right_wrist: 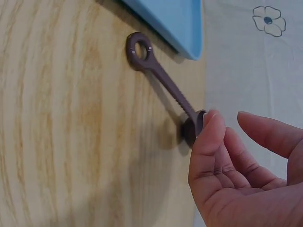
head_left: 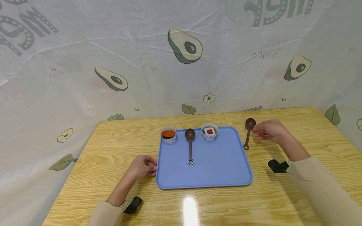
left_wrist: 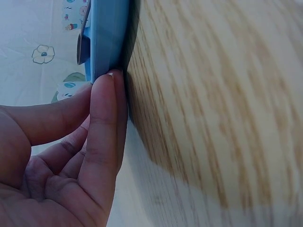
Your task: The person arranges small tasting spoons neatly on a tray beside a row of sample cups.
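Note:
At the left edge of the blue tray [head_left: 220,169], my left hand [head_left: 144,166] pinches the rim between thumb and fingers, as the left wrist view also shows. My right hand [head_left: 268,131] is over the table right of the tray, fingertips beside the bowl of a brown spoon [head_left: 248,135]. In the right wrist view, its thumb stands apart from the fingers [right_wrist: 208,137], which partly hide the spoon's bowl. A second brown spoon [head_left: 190,146] lies on the tray between a cup with orange-topped sushi [head_left: 168,135] and a cup with white-and-red sushi [head_left: 209,131].
The wooden table [head_left: 113,141] carries everything. Behind it hangs a pale cloth [head_left: 152,78] printed with avocados, leaves and flowers. Black devices [head_left: 278,166] are worn at both wrists.

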The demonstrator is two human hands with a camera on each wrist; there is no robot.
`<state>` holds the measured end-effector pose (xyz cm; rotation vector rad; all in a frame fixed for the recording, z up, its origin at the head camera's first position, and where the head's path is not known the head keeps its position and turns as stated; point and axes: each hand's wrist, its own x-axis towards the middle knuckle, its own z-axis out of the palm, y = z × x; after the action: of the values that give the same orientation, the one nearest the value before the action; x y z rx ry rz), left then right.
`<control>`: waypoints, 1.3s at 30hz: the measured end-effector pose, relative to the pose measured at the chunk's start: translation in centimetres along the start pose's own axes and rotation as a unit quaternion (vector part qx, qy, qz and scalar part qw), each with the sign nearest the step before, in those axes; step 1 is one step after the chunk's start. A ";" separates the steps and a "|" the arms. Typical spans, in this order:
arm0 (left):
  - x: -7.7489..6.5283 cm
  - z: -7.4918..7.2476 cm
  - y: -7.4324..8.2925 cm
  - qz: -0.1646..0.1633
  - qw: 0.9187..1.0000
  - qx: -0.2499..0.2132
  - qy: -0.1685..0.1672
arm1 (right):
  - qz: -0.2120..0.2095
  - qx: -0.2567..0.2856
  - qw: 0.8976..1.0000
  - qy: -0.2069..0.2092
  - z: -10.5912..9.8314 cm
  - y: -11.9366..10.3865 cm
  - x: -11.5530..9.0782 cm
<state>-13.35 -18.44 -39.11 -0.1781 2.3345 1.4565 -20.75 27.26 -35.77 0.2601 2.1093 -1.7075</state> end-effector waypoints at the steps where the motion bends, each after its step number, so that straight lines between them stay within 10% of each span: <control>1: 0.0 0.0 0.0 -0.001 1.000 0.000 0.000 | 0.000 0.001 1.000 -0.001 0.0 0.1 0.1; 39: -0.1 -0.1 0.1 0.001 1.000 -0.007 -0.008 | 0.018 0.032 0.999 0.016 1.1 2.5 1.9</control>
<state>-13.35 -18.48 -38.95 -0.1663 2.3132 1.4702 -21.27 26.57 -38.94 0.3447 2.0627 -1.7636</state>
